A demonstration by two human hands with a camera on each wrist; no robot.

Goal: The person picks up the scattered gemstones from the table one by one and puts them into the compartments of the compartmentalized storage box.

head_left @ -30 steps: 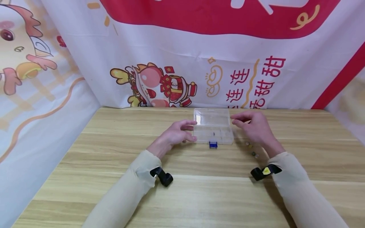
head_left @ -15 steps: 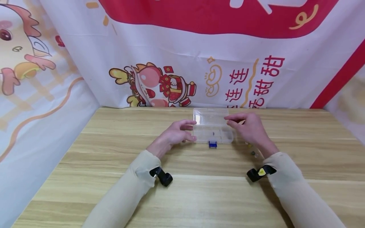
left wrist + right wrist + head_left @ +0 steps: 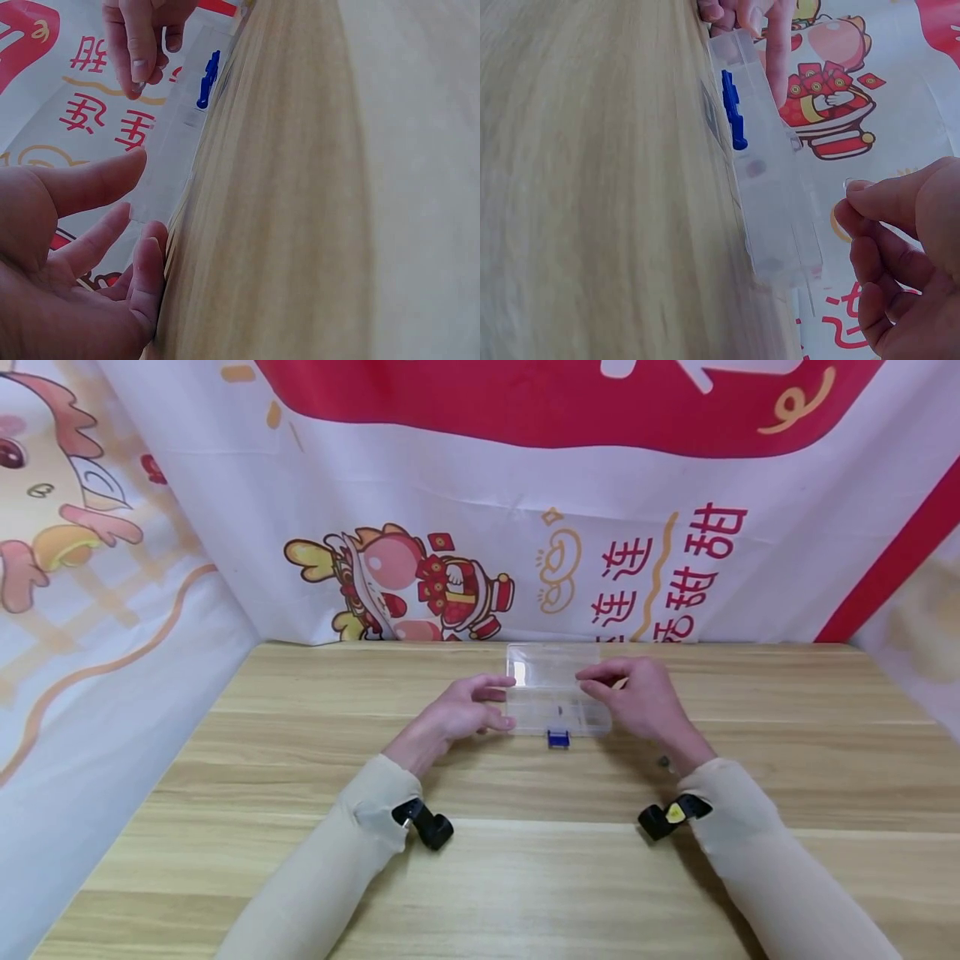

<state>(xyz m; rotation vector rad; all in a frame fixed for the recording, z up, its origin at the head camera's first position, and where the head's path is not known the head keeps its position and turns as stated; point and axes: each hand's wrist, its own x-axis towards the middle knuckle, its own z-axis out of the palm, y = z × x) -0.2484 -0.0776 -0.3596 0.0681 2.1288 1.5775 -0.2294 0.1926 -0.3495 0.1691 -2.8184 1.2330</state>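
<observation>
A clear plastic compartment box with a blue latch stands at the far side of the table, its transparent lid raised at the back. A small dark piece lies inside. My left hand is at the box's left end, fingers loosely spread and fingertips right at its edge. Above the box's right part, my right hand pinches a tiny clear, shiny piece between thumb and index finger; its kind cannot be made out.
Small bead-like pieces lie on the wooden table to the right of the box, partly hidden by my right wrist. A printed cloth hangs right behind the table's far edge.
My right hand has moved left, from beside the box to above its right part, and its wrist now covers some of the small pieces. The left hand and box stay put.
</observation>
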